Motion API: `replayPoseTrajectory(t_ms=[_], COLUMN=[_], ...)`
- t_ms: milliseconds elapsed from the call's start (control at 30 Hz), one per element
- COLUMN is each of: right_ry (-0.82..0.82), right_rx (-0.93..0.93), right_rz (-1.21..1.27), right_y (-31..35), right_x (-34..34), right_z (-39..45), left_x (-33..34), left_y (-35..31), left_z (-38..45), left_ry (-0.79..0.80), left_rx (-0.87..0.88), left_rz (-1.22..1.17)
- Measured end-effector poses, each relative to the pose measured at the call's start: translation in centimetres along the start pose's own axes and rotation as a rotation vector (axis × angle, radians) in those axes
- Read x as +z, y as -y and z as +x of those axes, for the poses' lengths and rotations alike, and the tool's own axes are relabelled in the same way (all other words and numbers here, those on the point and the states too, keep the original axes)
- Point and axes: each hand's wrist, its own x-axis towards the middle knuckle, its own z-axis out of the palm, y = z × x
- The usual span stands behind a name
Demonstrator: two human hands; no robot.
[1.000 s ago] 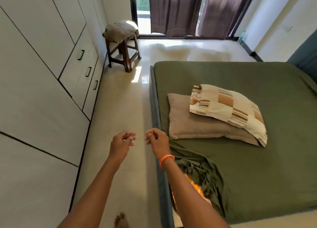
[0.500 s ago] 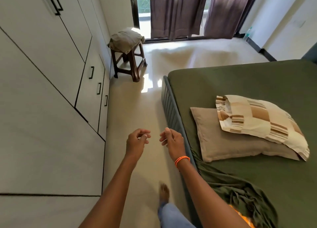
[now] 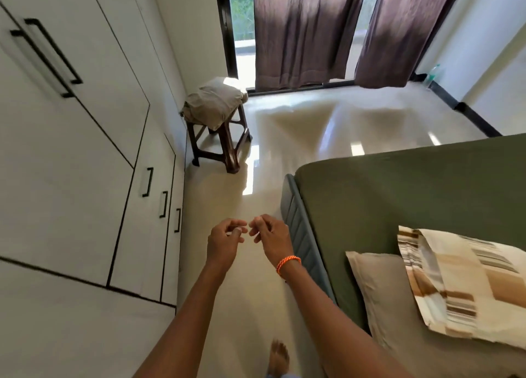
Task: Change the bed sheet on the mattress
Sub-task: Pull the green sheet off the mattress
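A green sheet (image 3: 404, 195) covers the mattress on the right, inside a grey-blue bed frame (image 3: 301, 232). A plain beige pillow (image 3: 381, 286) lies on it with a brown-and-cream patterned pillow (image 3: 469, 286) on top. A folded beige cloth (image 3: 216, 101) sits on a dark wooden stool (image 3: 225, 141) near the window. My left hand (image 3: 225, 241) and my right hand (image 3: 270, 235), with an orange wristband, hover close together over the floor beside the bed, fingers loosely curled and holding nothing.
White wardrobe doors and drawers (image 3: 85, 155) with black handles line the left wall. Brown curtains (image 3: 301, 30) hang over the window ahead. A shiny floor aisle (image 3: 227, 195) runs between wardrobe and bed. My bare foot (image 3: 279, 357) is on the floor.
I have walked along the aisle toward the stool; the bed and pillows slid right and the loosened sheet corner left the view. Both hands stayed together and empty.
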Motion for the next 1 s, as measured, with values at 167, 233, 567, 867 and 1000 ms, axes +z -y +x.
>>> replayPoseTrajectory(t_ms=[167, 233, 567, 867, 1000], right_ry=[-0.029, -0.080, -0.291, -0.379, -0.374], right_rx=[0.033, 0.080, 0.298, 0.466, 0.520], right_rz=[-0.013, -0.013, 0.027, 0.007, -0.022], right_y=[0.6, -0.2, -0.2, -3.0, -6.5], right_x=[-0.1, -0.3, 0.3, -2.7, -4.7], right_z=[12.4, 17.6, 39.5, 48.2, 51.7], left_x=[1.0, 1.7, 5.8, 14.3, 18.8], left_y=[-3.4, -3.9, -7.4, -9.3, -9.2], left_z=[13.4, 19.4, 45.5, 56.8, 58.5], left_ry=[0.038, 0.079, 0.333, 0.518, 0.548], left_rx=[-0.010, -0.024, -0.064, -0.108, -0.121], left_rz=[-0.036, -0.040, 0.034, 0.093, 0.118])
